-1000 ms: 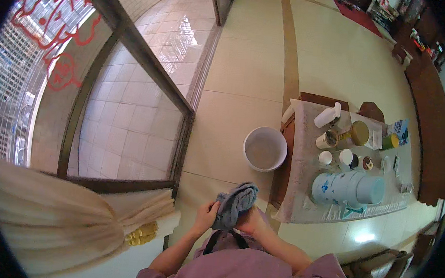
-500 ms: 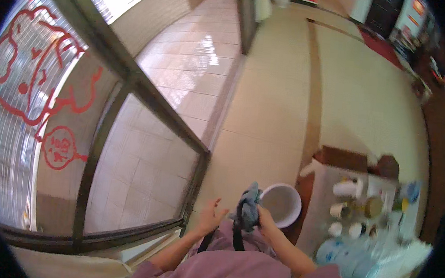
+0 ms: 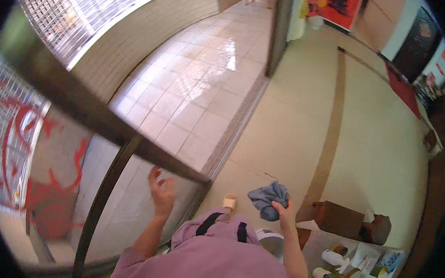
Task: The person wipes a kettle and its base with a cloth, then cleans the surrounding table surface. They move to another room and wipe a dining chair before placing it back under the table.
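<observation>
Presently, I see the right hand (image 3: 285, 212) clamped on a blue-gray cloth (image 3: 269, 196), lower centre; left hand (image 3: 162, 193) empty, fingers apart.

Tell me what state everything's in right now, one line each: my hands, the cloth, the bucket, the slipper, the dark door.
Left hand: raised, open, holding nothing
Right hand: closed on the cloth
Cloth: bunched, hanging loosely
Bucket: on the floor, partly hidden; contents unclear
Slipper: worn on a foot
Dark door: looks shut
</observation>
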`<control>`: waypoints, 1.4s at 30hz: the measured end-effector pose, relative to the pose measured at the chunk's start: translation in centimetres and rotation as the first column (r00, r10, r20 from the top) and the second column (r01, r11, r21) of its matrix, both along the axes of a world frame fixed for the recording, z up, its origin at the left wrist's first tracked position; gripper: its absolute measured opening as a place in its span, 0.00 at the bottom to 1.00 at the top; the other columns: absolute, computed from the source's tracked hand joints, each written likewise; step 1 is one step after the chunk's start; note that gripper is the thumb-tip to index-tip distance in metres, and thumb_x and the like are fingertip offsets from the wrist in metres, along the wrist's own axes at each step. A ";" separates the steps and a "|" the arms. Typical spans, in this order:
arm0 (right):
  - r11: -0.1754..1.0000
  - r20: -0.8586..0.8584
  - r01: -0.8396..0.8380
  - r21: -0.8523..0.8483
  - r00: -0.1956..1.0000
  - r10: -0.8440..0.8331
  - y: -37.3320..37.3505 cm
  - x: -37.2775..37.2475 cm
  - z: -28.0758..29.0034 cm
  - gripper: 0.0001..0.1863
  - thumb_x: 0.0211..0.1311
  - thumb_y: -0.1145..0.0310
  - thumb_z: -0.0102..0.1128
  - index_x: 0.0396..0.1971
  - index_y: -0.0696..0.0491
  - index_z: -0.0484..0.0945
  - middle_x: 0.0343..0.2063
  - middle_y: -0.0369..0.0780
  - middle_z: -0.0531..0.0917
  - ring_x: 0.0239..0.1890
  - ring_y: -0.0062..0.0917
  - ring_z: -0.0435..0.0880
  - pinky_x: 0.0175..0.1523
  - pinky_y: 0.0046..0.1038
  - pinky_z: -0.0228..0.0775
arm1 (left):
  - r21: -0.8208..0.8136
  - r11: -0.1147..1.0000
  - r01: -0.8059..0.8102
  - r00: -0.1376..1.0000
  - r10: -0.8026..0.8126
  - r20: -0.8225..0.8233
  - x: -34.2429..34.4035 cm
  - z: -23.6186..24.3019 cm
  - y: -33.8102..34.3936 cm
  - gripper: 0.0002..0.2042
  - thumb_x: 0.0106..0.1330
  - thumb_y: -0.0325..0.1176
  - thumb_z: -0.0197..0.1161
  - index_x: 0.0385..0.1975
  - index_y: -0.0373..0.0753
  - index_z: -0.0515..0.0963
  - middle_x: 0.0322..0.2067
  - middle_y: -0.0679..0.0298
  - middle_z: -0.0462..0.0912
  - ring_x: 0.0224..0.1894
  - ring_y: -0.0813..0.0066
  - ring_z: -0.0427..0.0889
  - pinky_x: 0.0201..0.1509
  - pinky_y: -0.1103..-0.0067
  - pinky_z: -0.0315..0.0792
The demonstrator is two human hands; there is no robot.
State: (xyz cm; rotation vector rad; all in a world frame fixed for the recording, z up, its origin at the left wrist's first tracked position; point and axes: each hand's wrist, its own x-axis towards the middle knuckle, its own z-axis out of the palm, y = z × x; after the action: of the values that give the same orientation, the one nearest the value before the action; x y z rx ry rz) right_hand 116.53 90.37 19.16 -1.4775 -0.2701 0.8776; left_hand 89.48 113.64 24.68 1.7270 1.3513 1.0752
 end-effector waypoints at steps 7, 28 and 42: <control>0.998 -0.168 0.013 -0.069 0.985 -0.024 4.8 8.0 -0.1 0.23 0.49 0.66 0.62 0.45 0.60 0.72 0.38 0.39 0.78 0.40 0.24 0.77 0.47 0.25 0.69 | 0.046 0.949 -0.313 0.949 0.314 -0.017 3.5 -0.2 1.5 0.29 0.60 0.27 0.57 0.59 0.32 0.50 0.54 0.53 0.61 0.56 0.64 0.62 0.56 0.71 0.60; 0.770 0.537 -0.574 -0.279 0.572 0.621 33.5 47.2 3.4 0.21 0.34 0.79 0.54 0.36 0.58 0.78 0.38 0.42 0.80 0.41 0.26 0.79 0.48 0.26 0.68 | 0.392 0.204 -0.897 -0.137 0.716 -0.685 2.7 -2.8 3.1 0.30 0.64 0.56 0.49 0.17 0.29 0.68 0.15 0.56 0.69 0.18 0.61 0.68 0.23 0.66 0.62; 0.833 0.611 -0.290 -0.472 0.573 0.546 54.4 63.5 3.2 0.18 0.46 0.60 0.62 0.27 0.62 0.77 0.22 0.41 0.80 0.27 0.25 0.76 0.34 0.27 0.66 | 0.504 0.250 -0.827 -0.135 0.781 -0.610 21.6 -0.6 12.1 0.30 0.62 0.53 0.55 0.13 0.26 0.68 0.12 0.53 0.67 0.16 0.57 0.66 0.28 0.65 0.65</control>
State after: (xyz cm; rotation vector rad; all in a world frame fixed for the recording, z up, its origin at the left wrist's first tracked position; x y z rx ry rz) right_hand 180.02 144.74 22.36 -2.0892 -1.1878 0.6673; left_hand 111.07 125.71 24.09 1.0883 3.3943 0.6564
